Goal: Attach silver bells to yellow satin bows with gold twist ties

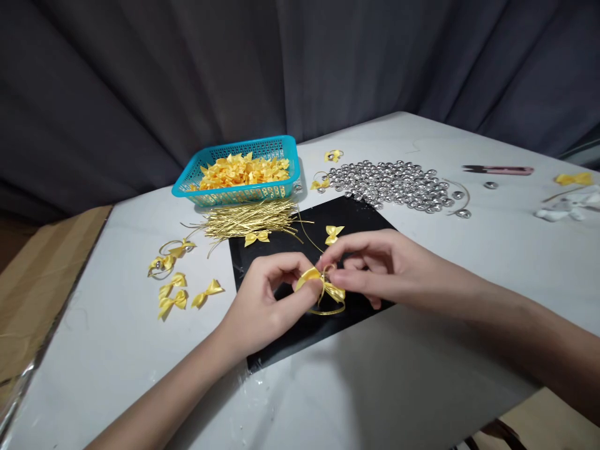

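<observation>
Over a black sheet (pixel 281 340), my left hand (pixel 276 300) pinches a yellow ribbon bow (pixel 335 292) between thumb and fingers. My right hand (pixel 375 265) is closed at the bow's middle, its thumb and forefinger on a thin gold cord. A loop of that gold cord (pixel 328 312) curves below the bow. Whether a bead sits under the fingertips is hidden. Two loose yellow bows lie at the sheet's far part, one (pixel 257 238) beside the gold cords and another (pixel 334 234) just beyond my right hand.
A blue basket (pixel 187 181) of yellow bows stands at the back, with a pile of gold cords (pixel 248 219) before it. Silver beads (pixel 398 181) spread behind the sheet. Pink-handled thread snips (pixel 499 170) lie right. Several bows (pixel 173 303) lie left, some with cord and beads.
</observation>
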